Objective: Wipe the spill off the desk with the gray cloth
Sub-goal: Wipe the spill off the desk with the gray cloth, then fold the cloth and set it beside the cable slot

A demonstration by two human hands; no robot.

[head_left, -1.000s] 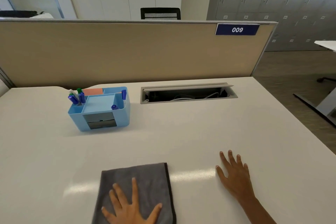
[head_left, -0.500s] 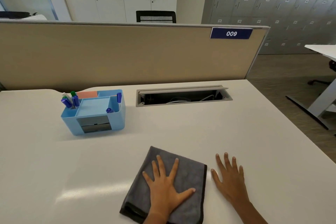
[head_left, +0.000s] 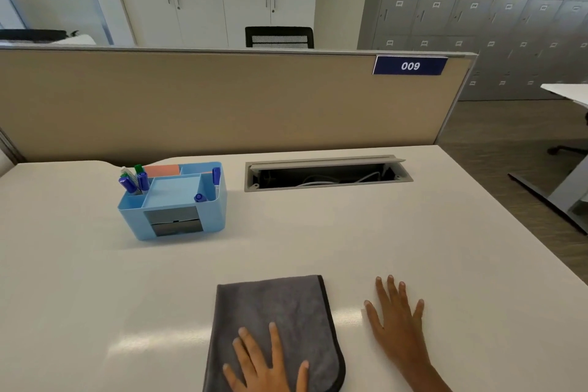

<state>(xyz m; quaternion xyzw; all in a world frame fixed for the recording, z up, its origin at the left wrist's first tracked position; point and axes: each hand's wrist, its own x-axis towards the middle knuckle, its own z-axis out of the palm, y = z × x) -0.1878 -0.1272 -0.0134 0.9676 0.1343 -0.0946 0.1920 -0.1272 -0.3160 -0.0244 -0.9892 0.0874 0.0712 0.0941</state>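
A folded gray cloth (head_left: 280, 309) with a dark edge lies flat on the white desk (head_left: 350, 232) near its front edge. My left hand (head_left: 267, 363) presses flat on the near half of the cloth, fingers spread. My right hand (head_left: 397, 325) rests palm down on the bare desk just right of the cloth, fingers apart, holding nothing. A glossy streak of reflected light (head_left: 152, 344) runs across the desk on both sides of the cloth. I cannot make out any liquid.
A light blue desk organizer (head_left: 178, 213) with markers and sticky notes stands at the back left. An open cable tray (head_left: 324, 173) is set into the desk behind the cloth. A beige partition (head_left: 222, 105) closes the back. The desk's right edge (head_left: 525, 248) drops to the floor.
My left hand slid the cloth from the left to the right beside my right hand, then drew it slightly back toward me and straightened it. My right hand stayed put.
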